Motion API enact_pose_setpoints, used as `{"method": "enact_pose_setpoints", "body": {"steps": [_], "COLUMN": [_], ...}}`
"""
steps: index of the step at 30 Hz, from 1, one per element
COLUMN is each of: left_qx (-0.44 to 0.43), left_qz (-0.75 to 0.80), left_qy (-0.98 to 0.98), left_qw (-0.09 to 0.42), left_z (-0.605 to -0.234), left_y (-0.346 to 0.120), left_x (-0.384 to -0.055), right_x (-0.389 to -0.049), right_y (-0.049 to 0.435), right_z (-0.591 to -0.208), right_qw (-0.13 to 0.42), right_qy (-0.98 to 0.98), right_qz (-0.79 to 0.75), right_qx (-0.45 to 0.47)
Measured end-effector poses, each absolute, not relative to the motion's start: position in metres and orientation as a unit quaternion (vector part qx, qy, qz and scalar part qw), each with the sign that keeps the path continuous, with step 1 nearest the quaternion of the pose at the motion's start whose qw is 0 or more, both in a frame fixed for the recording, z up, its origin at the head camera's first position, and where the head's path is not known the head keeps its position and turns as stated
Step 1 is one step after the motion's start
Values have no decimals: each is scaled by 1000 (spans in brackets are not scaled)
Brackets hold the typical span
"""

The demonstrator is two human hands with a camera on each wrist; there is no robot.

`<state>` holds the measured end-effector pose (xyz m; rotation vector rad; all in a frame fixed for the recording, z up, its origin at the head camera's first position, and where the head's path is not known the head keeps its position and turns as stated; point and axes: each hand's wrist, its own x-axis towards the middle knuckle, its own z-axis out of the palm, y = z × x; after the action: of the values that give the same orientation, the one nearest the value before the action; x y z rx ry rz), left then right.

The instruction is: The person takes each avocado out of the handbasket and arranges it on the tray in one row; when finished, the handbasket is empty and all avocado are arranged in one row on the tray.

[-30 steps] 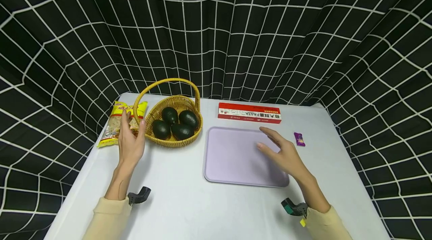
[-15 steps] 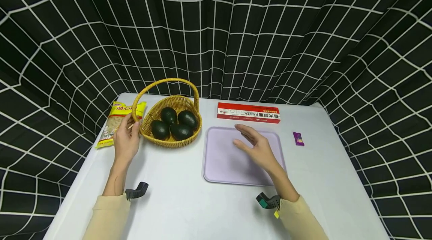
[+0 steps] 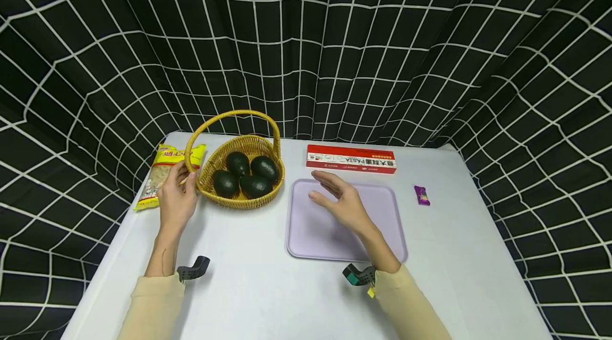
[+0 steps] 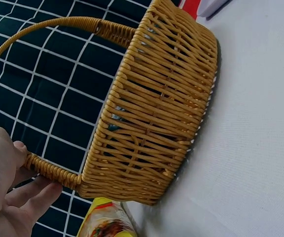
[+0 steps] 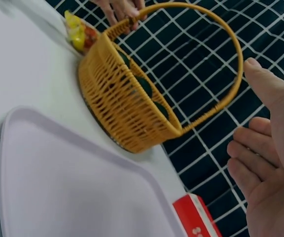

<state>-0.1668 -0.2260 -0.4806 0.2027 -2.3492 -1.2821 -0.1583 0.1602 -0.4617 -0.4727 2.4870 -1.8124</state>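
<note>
A yellow wicker basket (image 3: 241, 204) with a tall arched handle (image 3: 239, 112) stands at the back left of the table, holding several dark green avocados (image 3: 255, 186). My left hand (image 3: 177, 202) grips the left foot of the handle. Thumb and fingers lie on either side of the wrapped handle in the left wrist view, beside the basket's woven wall (image 4: 152, 98). Over the lilac tray (image 3: 306, 247) hovers my right hand (image 3: 345, 206), fingers loosely extended and holding nothing. The right wrist view shows its palm side, with the basket (image 5: 117, 98) beyond it.
Behind the left hand lies a yellow food bag (image 3: 155, 186). A red and white pasta box (image 3: 351, 159) lies behind the tray, and a small purple packet (image 3: 422, 195) is to the right. A black gridded curtain (image 3: 306, 37) surrounds the white table (image 3: 258, 276).
My right hand has moved left across the tray, toward the basket. The left hand's fingers have closed around the basket handle. The basket has stayed in place.
</note>
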Motion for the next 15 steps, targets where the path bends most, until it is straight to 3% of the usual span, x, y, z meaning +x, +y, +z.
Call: {"method": "enact_pose_setpoints", "body": {"steps": [15], "left_qx": [78], "left_qz": [-448], "left_qy": [-858], "left_qw": [241], "left_z": [-482], "left_y": [-222], "left_x": [-165], "right_x": [-176], "right_y": [112], "right_z": [-465], "right_qw": [53], "right_qy": [812], "right_qz": [-553], "right_qx": [-177]}}
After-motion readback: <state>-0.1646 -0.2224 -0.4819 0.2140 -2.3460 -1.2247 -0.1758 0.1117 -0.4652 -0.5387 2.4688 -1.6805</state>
